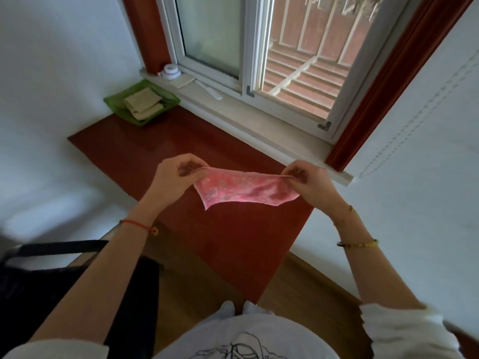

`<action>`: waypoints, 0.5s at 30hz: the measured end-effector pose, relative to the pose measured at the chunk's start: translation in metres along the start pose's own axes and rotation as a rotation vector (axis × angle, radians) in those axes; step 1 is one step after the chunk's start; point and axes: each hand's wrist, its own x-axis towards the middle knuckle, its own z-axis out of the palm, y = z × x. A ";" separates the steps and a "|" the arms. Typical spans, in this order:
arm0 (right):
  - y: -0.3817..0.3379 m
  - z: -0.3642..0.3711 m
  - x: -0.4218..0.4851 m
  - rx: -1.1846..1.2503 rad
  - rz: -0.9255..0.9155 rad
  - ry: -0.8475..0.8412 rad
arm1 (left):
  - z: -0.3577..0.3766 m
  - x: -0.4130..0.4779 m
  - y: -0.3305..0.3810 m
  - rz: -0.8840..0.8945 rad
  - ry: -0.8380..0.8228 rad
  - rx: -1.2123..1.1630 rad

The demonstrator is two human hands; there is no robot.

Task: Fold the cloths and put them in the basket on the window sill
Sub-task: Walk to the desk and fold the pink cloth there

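Observation:
A pink patterned cloth [243, 189] hangs stretched between my two hands above the red-brown window sill [160, 146]. My left hand [176, 177] pinches its left top corner and my right hand [308, 183] pinches the right top corner. The cloth's lower edge sags, with one corner pointing down at the left. At the sill's far left corner stands the green basket [114, 101], holding folded beige cloths [143, 103].
Behind the sill is a white-framed window [246, 81], its right pane slid open. A small white round container [170, 71] and a flat white tool [210, 92] lie on the pale ledge. A dark bag [64, 275] sits at lower left. White walls flank both sides.

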 end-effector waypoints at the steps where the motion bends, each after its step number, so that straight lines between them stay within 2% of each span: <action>1: -0.003 -0.006 0.001 0.000 -0.022 -0.041 | -0.007 -0.005 0.004 0.000 -0.015 -0.016; 5: -0.017 -0.026 -0.003 0.150 -0.056 -0.213 | -0.032 -0.020 0.013 -0.001 -0.110 -0.107; 9: -0.025 -0.034 -0.004 0.338 -0.037 -0.341 | -0.042 -0.021 0.012 -0.018 -0.133 -0.179; 12: -0.016 -0.026 0.005 0.346 0.000 -0.344 | -0.039 -0.010 -0.001 -0.021 -0.135 -0.128; 15: 0.005 -0.002 0.023 0.225 0.021 -0.304 | -0.018 0.005 -0.030 -0.077 -0.138 -0.022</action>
